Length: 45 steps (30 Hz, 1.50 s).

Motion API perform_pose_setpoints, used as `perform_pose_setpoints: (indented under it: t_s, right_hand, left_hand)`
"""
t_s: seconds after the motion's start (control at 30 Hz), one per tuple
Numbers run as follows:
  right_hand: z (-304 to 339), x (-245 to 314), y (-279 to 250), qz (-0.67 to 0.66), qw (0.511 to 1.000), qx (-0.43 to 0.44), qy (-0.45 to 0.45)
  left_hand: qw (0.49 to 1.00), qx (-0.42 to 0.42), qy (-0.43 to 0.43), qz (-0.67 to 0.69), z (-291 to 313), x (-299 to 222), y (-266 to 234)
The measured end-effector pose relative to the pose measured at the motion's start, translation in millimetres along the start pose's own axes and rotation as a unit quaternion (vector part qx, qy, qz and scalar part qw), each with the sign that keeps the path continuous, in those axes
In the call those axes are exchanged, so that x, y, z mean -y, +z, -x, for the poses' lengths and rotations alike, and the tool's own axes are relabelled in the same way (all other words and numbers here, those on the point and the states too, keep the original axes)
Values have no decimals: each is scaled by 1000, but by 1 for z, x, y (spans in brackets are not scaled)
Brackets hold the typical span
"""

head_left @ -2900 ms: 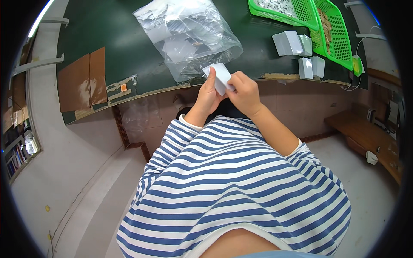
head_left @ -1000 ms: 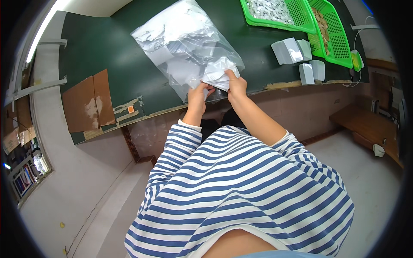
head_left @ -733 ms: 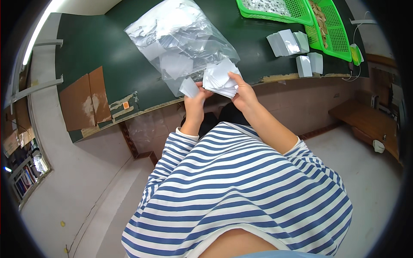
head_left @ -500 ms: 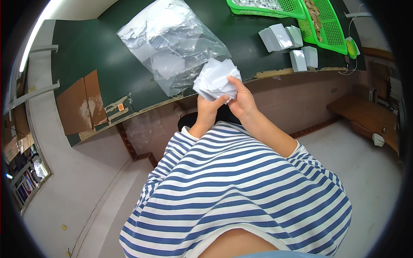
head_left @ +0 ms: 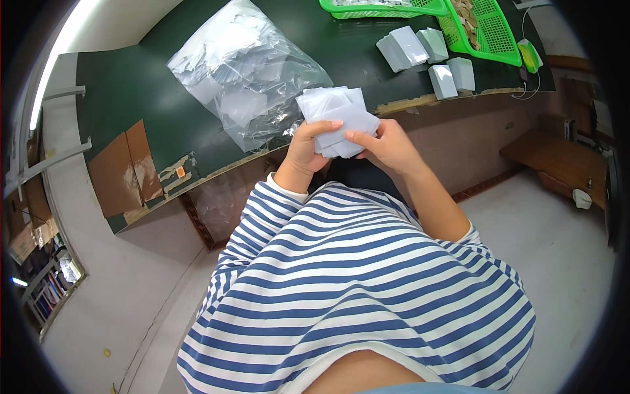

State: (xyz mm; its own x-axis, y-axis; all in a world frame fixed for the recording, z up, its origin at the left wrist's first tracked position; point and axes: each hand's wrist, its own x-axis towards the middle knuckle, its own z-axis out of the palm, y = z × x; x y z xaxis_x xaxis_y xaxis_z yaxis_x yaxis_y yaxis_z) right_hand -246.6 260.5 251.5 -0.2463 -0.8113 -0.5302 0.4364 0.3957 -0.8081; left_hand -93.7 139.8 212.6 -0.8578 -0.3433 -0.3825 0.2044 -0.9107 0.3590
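Observation:
Both my hands hold a loose, fanned pile of white cards [head_left: 333, 108] just off the table's near edge. My left hand [head_left: 306, 146] grips the pile from its left side, thumb lying across the top. With thumb on top and fingers underneath, my right hand [head_left: 387, 146] pinches the lower right corner. The cards point in different directions, with edges sticking out all round. Close behind the pile lies a large clear plastic bag [head_left: 266, 92] with many more white cards in it.
Neat stacks of white cards [head_left: 408, 47] stand on the dark green table [head_left: 354, 49] at right. Behind them are a green basket [head_left: 387, 9] of small pale pieces and another green basket [head_left: 495, 33] with brown pieces. Brown cardboard [head_left: 125, 172] lies at left.
The pile has been turned and spread differently in my hands. My left thumb has moved up onto the top, and my right hand has slid down to the lower right corner.

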Motion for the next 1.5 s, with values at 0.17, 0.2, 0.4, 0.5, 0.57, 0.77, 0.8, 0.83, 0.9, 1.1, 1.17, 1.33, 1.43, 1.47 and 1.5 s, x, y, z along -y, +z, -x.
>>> perform_pose_setpoints:
  t_s: [0.17,0.2,0.4,0.5,0.57,0.77,0.8,0.83,0.9,1.1,1.17,1.33,1.43,1.47,1.5]
  right_hand:
    - [19,44,-1,371,906,-100,-175]
    - [19,47,0,355,903,-101,-221]
    - [9,29,3,210,942,-159,-207]
    - [5,17,8,161,935,-210,-234]
    - [-2,6,9,185,919,-227,-263]
    - [3,6,27,259,870,-272,-321]
    - [4,10,28,260,868,-279,-318]
    - [7,14,27,261,868,-279,-318]
    - [13,21,22,412,724,-300,-465]
    - [32,0,35,385,809,-236,-376]
    - [33,-3,34,340,841,-251,-338]
    - [33,-7,13,99,949,-157,-255]
    - [54,-5,-25,227,932,-125,-253]
    - [62,-7,-46,359,909,-112,-181]
    - [67,-12,-66,627,767,-100,-97]
  left_hand:
    - [998,-26,12,-59,3,2,20]
    - [996,-26,15,-85,4,2,22]
    - [993,-29,30,108,4,-1,32]
    - [994,-29,39,100,2,0,30]
    - [995,-22,45,84,2,2,31]
    - [995,-51,76,31,-6,7,40]
    - [993,-73,82,42,-8,8,40]
    - [990,-94,88,52,-10,8,40]
    - [987,-108,109,50,-14,10,43]
    - [980,-132,138,58,-23,13,50]
    - [979,-130,145,54,-25,15,52]
    - [978,-125,168,21,-28,18,55]
    - [976,-151,148,44,-25,13,60]
    - [976,-151,149,42,-24,9,60]
    - [978,-150,132,53,-22,6,61]
